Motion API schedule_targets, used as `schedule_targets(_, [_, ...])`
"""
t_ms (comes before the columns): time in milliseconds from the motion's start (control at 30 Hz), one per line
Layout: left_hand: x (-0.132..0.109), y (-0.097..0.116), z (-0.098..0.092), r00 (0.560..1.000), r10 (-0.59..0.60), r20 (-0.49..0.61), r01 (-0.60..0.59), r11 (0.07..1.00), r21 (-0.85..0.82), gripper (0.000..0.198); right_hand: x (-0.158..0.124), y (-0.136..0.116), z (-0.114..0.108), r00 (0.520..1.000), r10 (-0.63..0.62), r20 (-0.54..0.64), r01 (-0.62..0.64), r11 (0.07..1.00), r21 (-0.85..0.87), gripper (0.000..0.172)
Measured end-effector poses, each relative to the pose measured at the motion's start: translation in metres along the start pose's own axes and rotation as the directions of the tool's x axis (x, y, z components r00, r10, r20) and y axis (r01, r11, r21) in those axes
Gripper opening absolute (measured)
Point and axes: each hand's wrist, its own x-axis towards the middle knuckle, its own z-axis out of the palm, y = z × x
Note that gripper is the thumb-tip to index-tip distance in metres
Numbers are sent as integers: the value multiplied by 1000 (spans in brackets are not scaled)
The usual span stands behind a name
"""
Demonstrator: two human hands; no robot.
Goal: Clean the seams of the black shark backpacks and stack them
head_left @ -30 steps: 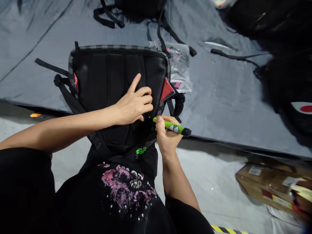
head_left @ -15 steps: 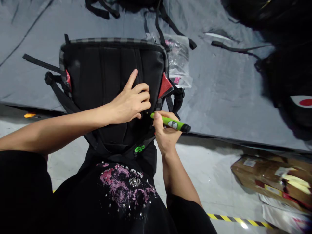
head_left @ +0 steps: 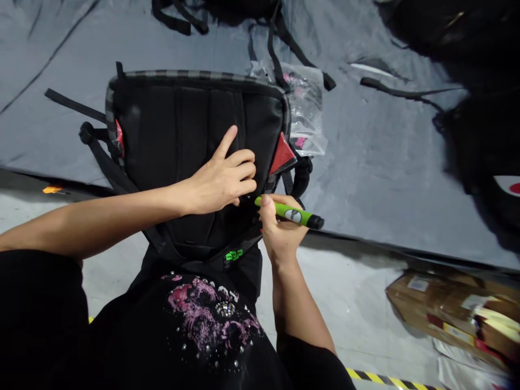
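A black backpack (head_left: 158, 130) lies back panel up across the table's near edge, with grey checked trim and red corner pieces. My left hand (head_left: 223, 179) rests on the panel, forefinger stretched out and the other fingers loosely bent, gripping nothing. Just right of it, my right hand (head_left: 282, 230) is closed round a green marker pen (head_left: 292, 214) with a black end. The pen's green end points left, towards the panel beside my left fingers. Whether its tip touches the fabric cannot be made out.
Beyond the backpack, a clear plastic bag (head_left: 309, 108) with pink bits lies on the grey-covered table (head_left: 365, 179). More black bags (head_left: 479, 124) sit at the right, straps trailing. A brown cardboard box (head_left: 430, 303) stands on the floor, near yellow-black tape (head_left: 385, 379).
The view has shifted slightly, so the backpack and table appear a little lower and further right. Both hands keep nearly the same places on the backpack, and the pen stays in my right hand.
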Motion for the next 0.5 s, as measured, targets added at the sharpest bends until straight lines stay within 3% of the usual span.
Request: schedule_targets(500, [-3, 5, -2, 1000, 13, -8, -13, 1000, 20, 23, 1, -2, -4, 999, -8, 48, 10, 999, -37, 21])
